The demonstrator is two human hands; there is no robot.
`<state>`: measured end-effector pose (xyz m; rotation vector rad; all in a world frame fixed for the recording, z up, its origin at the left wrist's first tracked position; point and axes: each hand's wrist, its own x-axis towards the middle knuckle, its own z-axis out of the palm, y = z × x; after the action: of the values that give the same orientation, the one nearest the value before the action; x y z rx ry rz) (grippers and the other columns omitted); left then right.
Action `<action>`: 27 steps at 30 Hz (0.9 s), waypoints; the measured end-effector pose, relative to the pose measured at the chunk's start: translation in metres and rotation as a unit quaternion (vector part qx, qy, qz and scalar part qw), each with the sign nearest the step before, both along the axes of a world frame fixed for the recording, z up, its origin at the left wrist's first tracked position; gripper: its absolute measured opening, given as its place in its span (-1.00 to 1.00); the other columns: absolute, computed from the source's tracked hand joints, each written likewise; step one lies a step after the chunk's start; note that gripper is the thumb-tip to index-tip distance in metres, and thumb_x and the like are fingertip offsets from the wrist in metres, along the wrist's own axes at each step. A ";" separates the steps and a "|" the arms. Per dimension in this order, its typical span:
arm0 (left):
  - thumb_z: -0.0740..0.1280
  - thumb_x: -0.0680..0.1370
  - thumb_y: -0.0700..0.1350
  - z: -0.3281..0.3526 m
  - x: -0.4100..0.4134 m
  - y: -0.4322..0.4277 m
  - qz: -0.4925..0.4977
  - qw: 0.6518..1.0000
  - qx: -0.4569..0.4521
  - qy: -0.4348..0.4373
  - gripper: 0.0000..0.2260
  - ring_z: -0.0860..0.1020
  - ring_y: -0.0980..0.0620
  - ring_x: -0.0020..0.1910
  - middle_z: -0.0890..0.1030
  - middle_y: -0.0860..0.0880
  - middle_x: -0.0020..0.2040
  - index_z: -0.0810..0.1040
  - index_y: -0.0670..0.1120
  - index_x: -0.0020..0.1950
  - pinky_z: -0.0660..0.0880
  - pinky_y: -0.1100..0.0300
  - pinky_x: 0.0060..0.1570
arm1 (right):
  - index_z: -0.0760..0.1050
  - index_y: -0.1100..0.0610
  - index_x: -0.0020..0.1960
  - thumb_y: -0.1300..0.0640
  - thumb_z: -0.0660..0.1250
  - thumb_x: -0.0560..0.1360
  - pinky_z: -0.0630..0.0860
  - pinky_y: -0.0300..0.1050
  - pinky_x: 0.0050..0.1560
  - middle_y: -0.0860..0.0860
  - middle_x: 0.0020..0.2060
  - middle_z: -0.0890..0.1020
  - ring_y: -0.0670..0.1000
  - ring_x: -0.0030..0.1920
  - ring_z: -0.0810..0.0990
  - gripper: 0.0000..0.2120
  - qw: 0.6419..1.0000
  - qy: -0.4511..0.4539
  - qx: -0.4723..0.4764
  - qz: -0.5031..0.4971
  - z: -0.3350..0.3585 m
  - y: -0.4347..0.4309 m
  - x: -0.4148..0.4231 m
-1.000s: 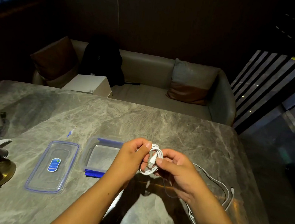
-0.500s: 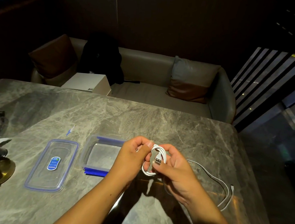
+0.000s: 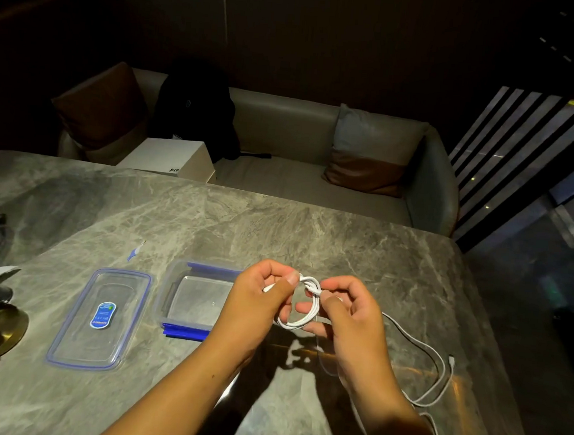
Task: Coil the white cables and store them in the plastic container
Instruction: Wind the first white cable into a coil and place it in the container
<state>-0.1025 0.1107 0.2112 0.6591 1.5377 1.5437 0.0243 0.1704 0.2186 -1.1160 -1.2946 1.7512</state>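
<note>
Coil (image 3: 292,323) of white cable is held above the table (image 3: 278,223), just right of the open container (image 3: 169,290). The left grip (image 3: 254,304) pinches its top between thumb and curled fingers, and the right grip (image 3: 353,320) pinches it from the other side. Loose cable (image 3: 440,370) trails from behind the right grip and loops on the table to the right, while the lid (image 3: 74,331) lies flat left of the container.

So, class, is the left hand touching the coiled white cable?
Touching. The head view shows the left hand pinching the coiled white cable, thumb against the loops.
</note>
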 end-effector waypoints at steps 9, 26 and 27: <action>0.34 0.57 -0.29 -0.007 -0.008 0.001 0.045 0.997 0.006 -0.070 -0.93 0.45 0.07 -0.47 0.60 -0.11 -0.34 0.60 -0.29 -0.05 0.44 0.20 -0.33 | 0.49 0.21 -0.09 0.25 0.23 0.62 0.65 -0.09 -0.18 0.22 -0.13 0.69 0.11 -0.15 0.74 -0.87 0.996 -0.070 0.021 0.050 -0.006 0.012 0.008; 0.34 0.54 -0.35 -0.013 -0.012 -0.003 0.040 0.987 -0.009 -0.156 -0.92 0.47 0.10 -0.48 0.62 -0.18 -0.29 0.59 -0.32 0.01 0.50 0.28 -0.41 | 0.55 0.18 -0.03 0.32 0.28 0.56 0.64 -0.08 -0.13 0.11 -0.16 0.70 0.01 -0.13 0.70 -0.90 0.986 -0.029 -0.127 0.103 -0.006 0.017 0.015; 0.35 0.54 -0.34 -0.012 -0.011 -0.002 0.037 0.987 -0.011 -0.156 -0.91 0.48 0.09 -0.48 0.63 -0.18 -0.29 0.59 -0.33 0.03 0.51 0.28 -0.41 | 0.57 0.17 -0.04 0.27 0.30 0.56 0.63 -0.07 -0.12 0.10 -0.15 0.69 0.00 -0.13 0.69 -0.92 0.985 -0.034 -0.129 0.112 -0.006 0.017 0.015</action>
<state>-0.1137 0.1084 0.1991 0.3303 1.3523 1.5972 0.0393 0.1874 0.2122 -1.2190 -1.3030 2.1118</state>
